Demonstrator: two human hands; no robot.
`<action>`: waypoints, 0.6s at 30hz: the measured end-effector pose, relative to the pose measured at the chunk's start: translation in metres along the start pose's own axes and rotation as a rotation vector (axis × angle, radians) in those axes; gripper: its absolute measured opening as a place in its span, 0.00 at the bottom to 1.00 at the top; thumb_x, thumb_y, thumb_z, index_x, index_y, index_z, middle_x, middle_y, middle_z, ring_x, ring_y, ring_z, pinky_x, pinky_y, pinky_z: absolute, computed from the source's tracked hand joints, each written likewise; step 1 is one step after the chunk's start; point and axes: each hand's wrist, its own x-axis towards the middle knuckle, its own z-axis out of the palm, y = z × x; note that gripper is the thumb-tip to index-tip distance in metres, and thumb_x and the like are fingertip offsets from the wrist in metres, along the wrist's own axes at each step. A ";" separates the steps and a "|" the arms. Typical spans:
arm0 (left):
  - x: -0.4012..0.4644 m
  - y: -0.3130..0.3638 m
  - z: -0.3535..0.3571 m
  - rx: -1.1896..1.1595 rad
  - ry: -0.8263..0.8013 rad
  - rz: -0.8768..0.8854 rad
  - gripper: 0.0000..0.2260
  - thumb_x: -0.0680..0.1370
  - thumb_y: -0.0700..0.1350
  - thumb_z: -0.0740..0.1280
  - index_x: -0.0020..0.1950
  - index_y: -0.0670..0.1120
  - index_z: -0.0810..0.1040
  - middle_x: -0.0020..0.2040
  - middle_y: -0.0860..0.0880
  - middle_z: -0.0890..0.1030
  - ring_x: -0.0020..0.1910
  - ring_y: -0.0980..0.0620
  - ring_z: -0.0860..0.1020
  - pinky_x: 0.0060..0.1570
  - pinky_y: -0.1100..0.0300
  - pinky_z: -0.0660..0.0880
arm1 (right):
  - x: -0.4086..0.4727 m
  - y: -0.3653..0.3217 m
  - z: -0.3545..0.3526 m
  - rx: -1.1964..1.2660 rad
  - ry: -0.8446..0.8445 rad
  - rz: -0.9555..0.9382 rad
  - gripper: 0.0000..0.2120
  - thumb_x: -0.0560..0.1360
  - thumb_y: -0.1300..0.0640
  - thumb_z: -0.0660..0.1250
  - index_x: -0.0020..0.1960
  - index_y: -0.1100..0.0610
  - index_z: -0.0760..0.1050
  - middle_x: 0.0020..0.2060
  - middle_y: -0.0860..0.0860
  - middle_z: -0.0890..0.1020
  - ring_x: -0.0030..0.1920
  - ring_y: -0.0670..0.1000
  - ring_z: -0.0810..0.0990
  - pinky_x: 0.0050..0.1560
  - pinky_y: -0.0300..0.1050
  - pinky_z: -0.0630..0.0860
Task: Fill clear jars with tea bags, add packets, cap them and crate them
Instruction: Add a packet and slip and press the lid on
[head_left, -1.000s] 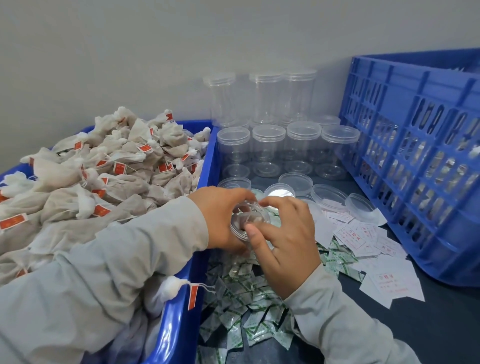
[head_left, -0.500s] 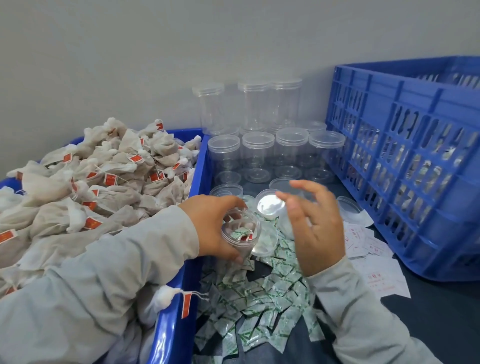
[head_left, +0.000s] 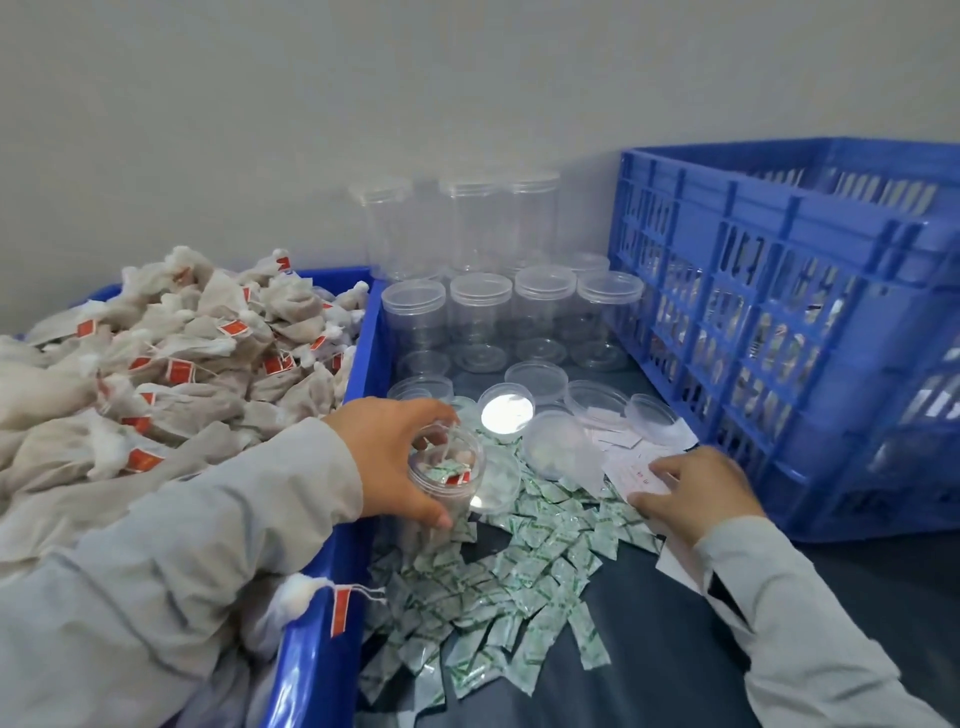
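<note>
Clear jar (head_left: 445, 470), uncapped, tea bags and a green packet inside, sits clamped in left hand (head_left: 395, 457) just beside the blue bin (head_left: 332, 571) wall. Right hand (head_left: 696, 493) lies fingers-down, loosely spread, on white paper slips (head_left: 634, 470); holding one or not, cannot tell. Green packets (head_left: 519, 582) litter the dark table (head_left: 675, 649). Loose lids (head_left: 556, 449) and empty jars (head_left: 480, 317) crowd behind; blue crate (head_left: 810, 322) at right.

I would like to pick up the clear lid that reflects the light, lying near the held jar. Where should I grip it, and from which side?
Grip the shiny lid by its raised rim, with fingers on opposite edges, coming from above. It lies flat on the table, so its thin side wall is the only part to pinch. The left hand and the jar crowd its near-left side, so the right hand seems better placed.
</note>
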 end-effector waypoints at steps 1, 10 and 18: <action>0.000 0.000 0.000 0.004 0.001 0.002 0.43 0.57 0.63 0.76 0.69 0.58 0.63 0.60 0.59 0.76 0.56 0.57 0.75 0.55 0.66 0.69 | -0.001 -0.002 0.001 0.033 -0.005 0.007 0.20 0.70 0.48 0.72 0.59 0.55 0.78 0.60 0.55 0.74 0.64 0.57 0.69 0.62 0.45 0.66; 0.001 -0.001 0.001 0.020 0.003 0.011 0.43 0.57 0.64 0.76 0.69 0.58 0.64 0.60 0.59 0.76 0.55 0.56 0.75 0.54 0.67 0.68 | -0.004 -0.006 0.002 0.415 0.286 -0.081 0.07 0.75 0.57 0.68 0.38 0.53 0.76 0.40 0.50 0.79 0.37 0.46 0.74 0.41 0.38 0.65; 0.001 -0.002 0.002 0.029 0.022 0.016 0.43 0.57 0.64 0.75 0.68 0.59 0.64 0.59 0.59 0.77 0.51 0.58 0.75 0.51 0.68 0.68 | -0.033 -0.062 -0.006 0.658 0.587 -0.536 0.04 0.72 0.64 0.71 0.46 0.62 0.83 0.38 0.50 0.79 0.41 0.53 0.77 0.44 0.40 0.70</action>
